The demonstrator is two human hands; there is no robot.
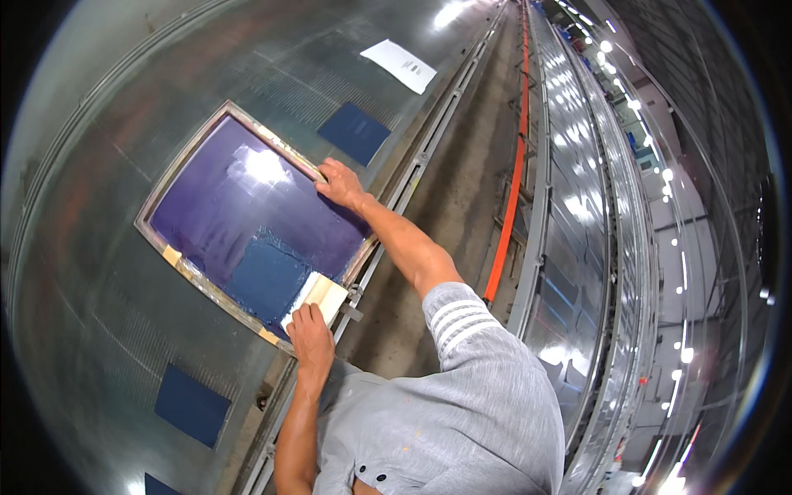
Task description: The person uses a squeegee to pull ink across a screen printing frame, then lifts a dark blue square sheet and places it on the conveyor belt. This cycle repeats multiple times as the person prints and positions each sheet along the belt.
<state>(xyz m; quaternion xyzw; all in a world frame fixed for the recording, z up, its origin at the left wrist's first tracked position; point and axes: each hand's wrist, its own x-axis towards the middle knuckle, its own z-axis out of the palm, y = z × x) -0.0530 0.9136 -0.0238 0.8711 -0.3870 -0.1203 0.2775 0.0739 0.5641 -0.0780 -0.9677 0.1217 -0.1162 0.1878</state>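
A screen printing frame [219,293] with a purple mesh [194,190] lies on a long dark table. Dark blue ink [268,272] is spread over the lower part of the mesh. My left hand [312,334] is closed on a pale squeegee [322,295], which rests on the mesh at the frame's near corner, beside the ink. Further up, my right hand [338,183] grips the frame's right-hand edge, its fingers bent over the rim. The squeegee's blade edge is hidden from me.
Beyond the frame lie a dark blue fabric piece [355,132] and a white printed sheet [398,66]. Another blue piece [193,404] lies nearer. A metal rail [412,177] edges the table. An orange-red bar [511,210] runs along a parallel table to the right.
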